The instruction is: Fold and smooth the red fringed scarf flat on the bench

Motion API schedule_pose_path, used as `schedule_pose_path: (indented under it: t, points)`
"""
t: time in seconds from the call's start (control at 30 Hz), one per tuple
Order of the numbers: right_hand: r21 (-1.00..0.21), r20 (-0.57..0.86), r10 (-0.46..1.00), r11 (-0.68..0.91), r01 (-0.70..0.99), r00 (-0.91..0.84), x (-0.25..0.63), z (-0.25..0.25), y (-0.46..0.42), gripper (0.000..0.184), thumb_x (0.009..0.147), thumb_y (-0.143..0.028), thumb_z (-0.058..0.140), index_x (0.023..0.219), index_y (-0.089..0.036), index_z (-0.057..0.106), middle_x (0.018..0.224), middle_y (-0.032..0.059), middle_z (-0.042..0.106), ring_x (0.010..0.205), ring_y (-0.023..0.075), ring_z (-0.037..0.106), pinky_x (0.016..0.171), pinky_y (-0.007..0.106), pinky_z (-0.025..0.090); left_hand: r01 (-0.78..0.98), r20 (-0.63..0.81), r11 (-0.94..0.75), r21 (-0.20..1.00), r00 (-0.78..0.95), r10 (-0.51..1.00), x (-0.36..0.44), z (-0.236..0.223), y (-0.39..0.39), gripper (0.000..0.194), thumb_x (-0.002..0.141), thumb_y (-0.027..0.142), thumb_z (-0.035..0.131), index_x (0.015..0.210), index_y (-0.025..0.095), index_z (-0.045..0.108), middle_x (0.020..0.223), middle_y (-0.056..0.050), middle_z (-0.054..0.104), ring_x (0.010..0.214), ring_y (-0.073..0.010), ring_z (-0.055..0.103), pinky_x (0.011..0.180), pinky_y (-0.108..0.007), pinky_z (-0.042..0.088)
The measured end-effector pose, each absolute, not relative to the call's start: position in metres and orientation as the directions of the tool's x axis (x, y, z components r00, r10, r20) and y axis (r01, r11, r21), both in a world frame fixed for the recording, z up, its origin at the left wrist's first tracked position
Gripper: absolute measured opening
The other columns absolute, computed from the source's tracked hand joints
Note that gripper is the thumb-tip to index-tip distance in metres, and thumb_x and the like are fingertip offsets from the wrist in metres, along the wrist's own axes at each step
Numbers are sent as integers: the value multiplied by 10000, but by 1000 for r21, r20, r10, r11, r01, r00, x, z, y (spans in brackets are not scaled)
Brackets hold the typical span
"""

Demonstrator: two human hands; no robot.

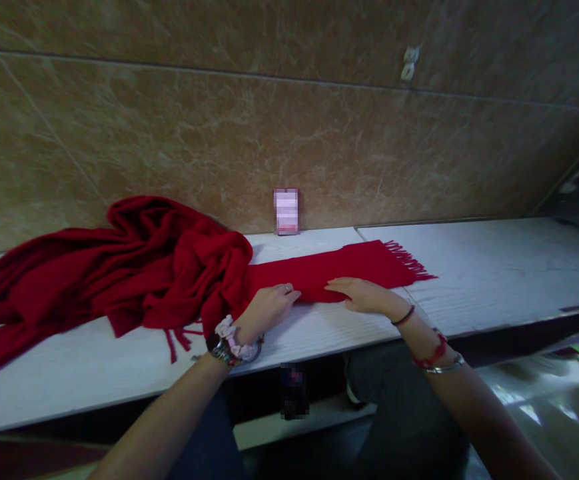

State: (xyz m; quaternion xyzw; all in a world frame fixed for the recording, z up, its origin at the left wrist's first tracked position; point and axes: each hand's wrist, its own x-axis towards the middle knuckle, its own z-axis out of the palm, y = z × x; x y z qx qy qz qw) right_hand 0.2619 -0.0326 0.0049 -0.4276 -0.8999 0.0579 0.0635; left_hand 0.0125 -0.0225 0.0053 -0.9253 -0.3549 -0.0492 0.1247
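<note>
A red fringed scarf lies stretched flat across the white table, its tassels pointing right. My left hand rests on the scarf's near edge, fingers together and lying flat. My right hand lies palm down on the same edge, fingers stretched out toward the left. The two hands almost meet at the fingertips. A heap of bunched red scarves sits to the left, touching the flat scarf's left end.
A small blurred card leans against the brown marble wall behind the scarf. The table's front edge runs just below my wrists. A second white tabletop adjoins on the right. Glossy floor shows at lower right.
</note>
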Motion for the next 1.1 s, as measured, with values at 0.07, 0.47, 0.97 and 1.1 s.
schedule_pose_path:
  t: [0.07,0.47,0.97,1.1]
  points:
    - [-157,75,787,616,772,-613,260,7,-36,515,757,-143,502,1271,-143,468,1308,104,485,1199,203,436,1004,360,354,693,203,-706,-145,719,665,12,4,-21,252,880,141,391,1058,180,565,947,-47,606,826,-149,588,653,-225,460]
    - [101,125,921,359,928,-369,274,8,-38,289,804,-66,435,992,-135,643,1015,114,647,972,210,566,796,295,446,700,198,-704,-117,711,674,11,-2,-15,232,868,133,414,1019,182,584,936,-47,596,803,-143,583,664,-230,452]
    - [88,180,882,426,900,-435,294,5,-35,244,805,-72,447,959,-152,618,1002,85,601,933,170,531,805,262,397,614,167,-743,-269,789,591,16,0,-21,225,845,88,432,1008,179,557,956,-58,557,886,-167,529,735,-261,455]
    - [124,155,866,460,879,-475,305,3,-30,218,803,-85,455,889,-151,644,902,79,629,890,182,539,805,290,393,615,199,-754,-230,788,582,19,-2,-22,197,855,173,473,1032,177,559,1011,-70,549,926,-180,529,768,-281,453]
